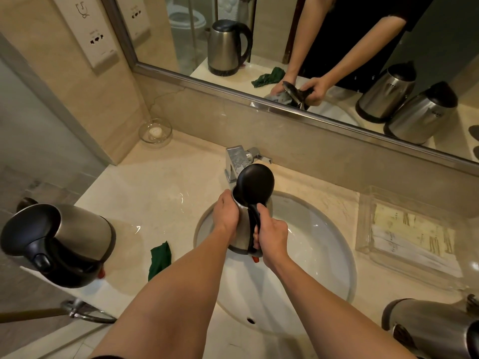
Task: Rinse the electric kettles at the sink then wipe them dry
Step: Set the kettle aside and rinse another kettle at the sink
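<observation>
Head view: over the sink [334,270], under the tap [237,161], the right hand [273,235] grips the handle of the kettle [245,229] and the left hand [226,212] clasps its body, lid [256,183] up. Wet steel could slip from the left palm and knock the basin. A second kettle [64,242] and cloth [160,260] lie left, a third kettle [435,330] near right, a tray [412,239] far right, crowding the counter.

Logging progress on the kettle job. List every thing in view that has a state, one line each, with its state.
held kettle: lid open, over the sink, under the faucet
left hand: holds the kettle's body
right hand: grips the kettle's handle
left kettle: lid shut, standing on the counter
right kettle: on the counter, lid out of view
green cloth: crumpled, lying unused
faucet: flow not visible
</observation>
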Demonstrator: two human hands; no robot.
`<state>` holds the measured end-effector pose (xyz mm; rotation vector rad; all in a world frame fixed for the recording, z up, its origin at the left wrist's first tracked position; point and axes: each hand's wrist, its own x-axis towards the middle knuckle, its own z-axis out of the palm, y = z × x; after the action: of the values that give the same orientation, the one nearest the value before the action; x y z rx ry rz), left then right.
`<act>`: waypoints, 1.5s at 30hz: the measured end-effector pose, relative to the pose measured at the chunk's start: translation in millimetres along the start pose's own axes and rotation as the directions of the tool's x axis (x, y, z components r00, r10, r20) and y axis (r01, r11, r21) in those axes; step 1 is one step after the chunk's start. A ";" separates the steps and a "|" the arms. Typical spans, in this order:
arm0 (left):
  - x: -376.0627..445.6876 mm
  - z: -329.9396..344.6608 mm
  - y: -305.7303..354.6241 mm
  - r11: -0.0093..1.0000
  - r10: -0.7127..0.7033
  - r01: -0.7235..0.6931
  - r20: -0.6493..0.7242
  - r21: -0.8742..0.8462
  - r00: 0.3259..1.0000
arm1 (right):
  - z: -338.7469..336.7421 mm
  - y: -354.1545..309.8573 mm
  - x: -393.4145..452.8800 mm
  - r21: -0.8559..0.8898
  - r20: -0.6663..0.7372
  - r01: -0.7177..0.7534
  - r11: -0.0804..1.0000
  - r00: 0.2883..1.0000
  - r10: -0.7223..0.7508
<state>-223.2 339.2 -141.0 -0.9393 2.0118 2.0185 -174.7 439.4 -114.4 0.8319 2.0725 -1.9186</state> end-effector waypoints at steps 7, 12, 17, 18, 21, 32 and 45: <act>1.0 -0.1 -1.0 1.000 0.011 -0.011 0.007 0.029 1.000 | 0.3 0.9 1.0 0.016 -0.006 -0.005 1.000 1.000 0.005; 2.3 -0.1 -3.7 0.999 0.018 -0.019 0.020 0.044 1.000 | 0.6 2.5 0.9 0.016 -0.010 0.007 1.000 1.000 -0.007; 1.5 -0.7 -3.2 0.999 0.018 -0.019 0.013 0.050 1.000 | 1.1 2.8 -0.5 0.026 -0.002 0.005 1.000 1.000 -0.005; 1.2 -0.8 -3.3 0.998 0.018 -0.019 0.012 0.052 1.000 | 1.1 2.7 -0.8 0.029 -0.001 0.002 1.000 1.000 -0.002; 0.6 -0.7 -3.8 0.999 0.011 -0.011 0.011 0.038 1.000 | 0.9 3.2 -0.6 0.022 -0.002 0.002 1.000 1.000 -0.002; -1.3 -1.5 -1.5 0.999 -0.001 0.000 0.021 0.052 1.000 | 0.4 2.6 -2.1 0.008 0.001 0.013 1.000 1.000 -0.013; -5.6 -5.0 1.5 0.998 -0.010 0.010 0.006 0.057 1.000 | 1.6 0.2 -5.2 -0.005 0.014 0.026 1.000 1.000 -0.026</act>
<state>-217.9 336.2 -136.3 -0.9281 2.0457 1.9457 -170.7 436.5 -112.1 0.7914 2.0893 -1.9264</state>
